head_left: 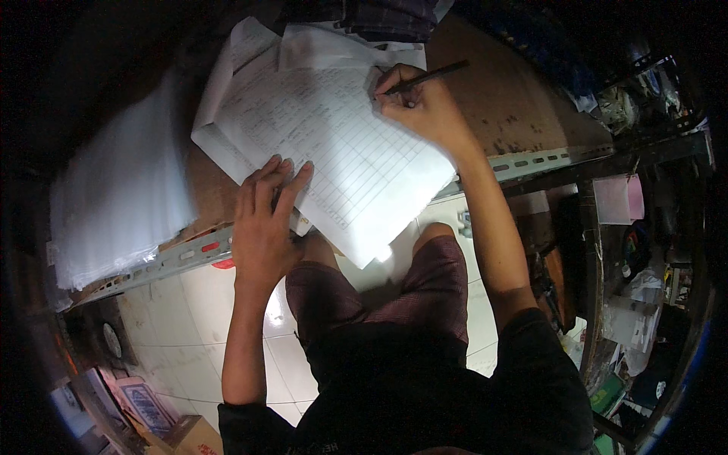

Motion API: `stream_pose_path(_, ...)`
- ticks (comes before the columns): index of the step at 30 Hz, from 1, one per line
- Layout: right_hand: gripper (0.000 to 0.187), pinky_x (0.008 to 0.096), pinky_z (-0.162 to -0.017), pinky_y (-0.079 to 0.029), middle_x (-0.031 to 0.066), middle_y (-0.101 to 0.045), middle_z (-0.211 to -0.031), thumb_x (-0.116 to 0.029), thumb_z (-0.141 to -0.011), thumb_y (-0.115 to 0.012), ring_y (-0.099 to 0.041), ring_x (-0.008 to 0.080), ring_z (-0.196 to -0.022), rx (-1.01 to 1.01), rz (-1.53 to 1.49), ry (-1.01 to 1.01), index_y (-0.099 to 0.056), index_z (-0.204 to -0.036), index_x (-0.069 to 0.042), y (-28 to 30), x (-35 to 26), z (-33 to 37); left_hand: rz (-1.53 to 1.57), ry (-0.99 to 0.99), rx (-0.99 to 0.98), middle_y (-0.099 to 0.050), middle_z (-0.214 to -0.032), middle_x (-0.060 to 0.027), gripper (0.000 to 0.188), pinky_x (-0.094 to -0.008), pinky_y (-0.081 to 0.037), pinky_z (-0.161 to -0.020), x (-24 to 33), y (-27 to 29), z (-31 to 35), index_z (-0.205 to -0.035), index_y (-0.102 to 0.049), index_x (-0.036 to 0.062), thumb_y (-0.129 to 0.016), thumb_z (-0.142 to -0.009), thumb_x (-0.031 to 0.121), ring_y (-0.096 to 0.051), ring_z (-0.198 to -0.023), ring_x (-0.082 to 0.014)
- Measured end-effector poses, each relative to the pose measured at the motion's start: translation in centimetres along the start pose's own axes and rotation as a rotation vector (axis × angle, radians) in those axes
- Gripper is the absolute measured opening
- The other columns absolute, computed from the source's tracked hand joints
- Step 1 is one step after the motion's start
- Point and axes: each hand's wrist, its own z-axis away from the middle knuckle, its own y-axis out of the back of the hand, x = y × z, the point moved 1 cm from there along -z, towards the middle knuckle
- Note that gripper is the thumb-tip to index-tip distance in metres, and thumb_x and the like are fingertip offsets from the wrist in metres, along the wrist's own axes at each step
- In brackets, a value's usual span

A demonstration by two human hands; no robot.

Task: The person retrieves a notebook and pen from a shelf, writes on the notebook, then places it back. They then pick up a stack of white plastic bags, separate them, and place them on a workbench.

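Note:
A large sheet of lined, table-ruled paper (341, 152) lies slanted on the brown tabletop, its near corner hanging over the edge above my knees. Handwriting covers its upper left part, and the far left edge curls up. My right hand (415, 102) is closed around a dark pen (436, 73), the tip down at the upper right of the sheet. My left hand (267, 201) rests with fingers spread on the sheet's lower left edge, holding nothing. Another folded paper (349, 49) lies at the sheet's far end.
Clear plastic sheets or bags (125, 182) are stacked at the left of the brown table (493, 98). A slotted metal rail (531, 161) runs along its front edge. Dark folded cloth (394, 17) lies at the back. Shelves with plastic-wrapped goods (633, 322) stand at the right; a cardboard box (189, 436) sits lower left.

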Motion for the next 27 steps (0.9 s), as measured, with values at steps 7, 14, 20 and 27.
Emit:
stream_pose_path(7,0.020,0.0278,-0.072,-0.052,0.0046,-0.068,-0.093,-0.008,-0.079,-0.078,-0.061,0.0111,-0.082,0.012,0.063,0.030,-0.071,-0.097,0.000,0.0,0.0,0.1,0.025,0.024,-0.008,-0.054,-0.143,-0.0072,0.104,-0.0488,-0.042,-0.120,0.2,0.1,0.0,-0.148,-0.055,0.0252,-0.098,-0.054,0.018,-0.046,-0.143,-0.0303)
stream_pose_path(14,0.018,0.0257,-0.073,-0.050,0.0044,-0.068,-0.099,-0.006,-0.080,-0.077,-0.060,0.0101,-0.084,-0.018,0.060,0.005,-0.071,-0.095,0.001,0.1,-0.3,-0.1,0.034,0.038,0.017,-0.053,-0.140,-0.0019,0.111,-0.0453,-0.043,-0.122,0.4,0.1,-0.1,-0.147,-0.056,0.0290,-0.095,-0.045,0.008,-0.047,-0.141,-0.0274)
stream_pose_path(20,0.024,0.0306,-0.069,-0.051,0.0051,-0.067,-0.083,-0.016,-0.077,-0.081,-0.062,0.0134,-0.077,0.064,0.083,0.061,-0.073,-0.096,-0.004,-0.1,0.0,-0.2,0.048,0.034,0.038,-0.054,-0.138,-0.0024,0.109,-0.0454,-0.043,-0.122,0.4,0.0,-0.1,-0.146,-0.057,0.0285,-0.097,-0.046,0.011,-0.047,-0.140,-0.0276)
stream_pose_path(27,0.020,0.0287,-0.072,-0.052,0.0039,-0.067,-0.089,-0.011,-0.079,-0.079,-0.062,0.0124,-0.080,0.020,0.051,0.011,-0.072,-0.096,-0.002,-0.2,0.2,-0.3,0.027,0.026,0.031,-0.054,-0.139,-0.0018,0.112,-0.0462,-0.042,-0.123,0.2,-0.1,-0.1,-0.146,-0.057,0.0279,-0.099,-0.044,0.013,-0.047,-0.140,-0.0277)
